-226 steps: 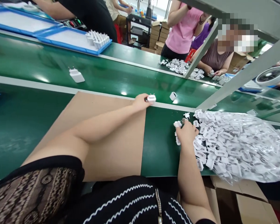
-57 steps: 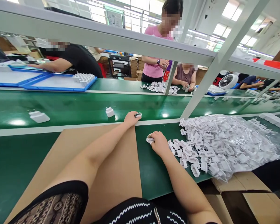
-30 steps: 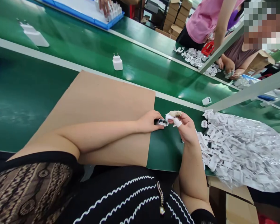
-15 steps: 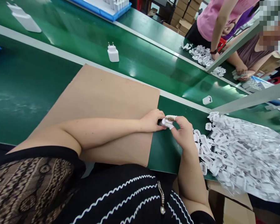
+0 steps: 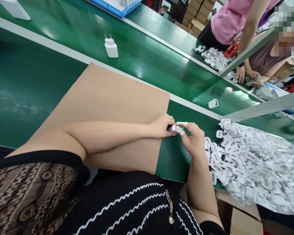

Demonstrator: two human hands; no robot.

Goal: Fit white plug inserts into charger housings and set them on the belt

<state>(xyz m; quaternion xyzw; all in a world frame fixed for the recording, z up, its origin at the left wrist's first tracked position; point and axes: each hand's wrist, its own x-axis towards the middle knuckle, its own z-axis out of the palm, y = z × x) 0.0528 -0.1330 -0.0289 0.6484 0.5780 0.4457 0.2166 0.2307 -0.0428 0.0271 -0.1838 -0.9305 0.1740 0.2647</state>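
My left hand (image 5: 161, 125) and my right hand (image 5: 195, 141) meet over the green table at the right edge of a brown cardboard sheet (image 5: 105, 107). Both are closed on one small white plastic charger part (image 5: 175, 129): the left grips its dark-ended body, while the right, with a taped fingertip, pinches a white piece against it. Just to the right of my right hand lies a big heap of white plastic parts (image 5: 247, 160) on clear plastic film.
On the green conveyor belt (image 5: 147, 62) beyond the cardboard stand a white plug charger (image 5: 111, 49) and a small white shell (image 5: 213, 103). A grey frame bar (image 5: 262, 106) crosses at right. Other people work at a far pile (image 5: 214, 58). A cardboard box (image 5: 245, 222) sits below the table edge.
My hands have stayed pressed together on the white part. The charger on the belt has drifted left and the view has shifted slightly.
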